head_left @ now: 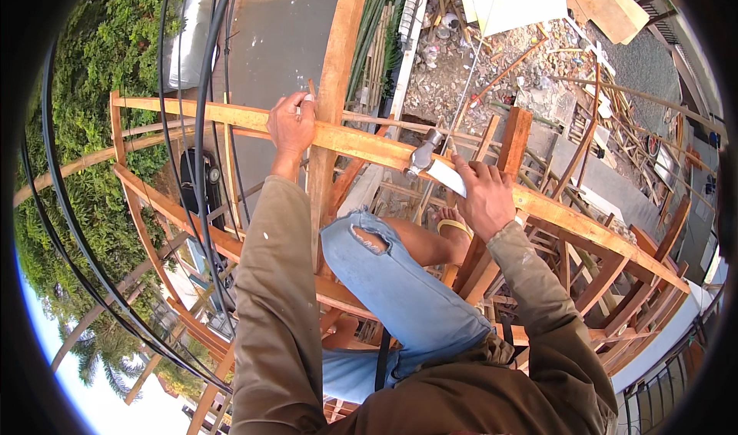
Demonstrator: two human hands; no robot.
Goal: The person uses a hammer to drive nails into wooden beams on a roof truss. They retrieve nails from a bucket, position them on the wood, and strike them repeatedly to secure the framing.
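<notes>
A long wooden beam [369, 144] runs crosswise in front of me, past an upright wooden post [336, 58]. My left hand [292, 130] is closed over the beam just left of the post, its fingers curled; a thin brown piece shows above its fingertips, too small to name. My right hand [486, 195] grips a hammer [449, 176] by its white handle. The metal head points left and lies over the beam, right of the post. The end of the handle is hidden under my right hand.
Wooden framing surrounds me, high above the ground. Black cables [201, 120] hang close on the left, before trees [100, 66]. Below are a wet pavement [280, 28], bamboo poles [373, 43], rubble [530, 74] and a pale sheet [515, 1]. My sandalled foot [453, 235] is among the timbers.
</notes>
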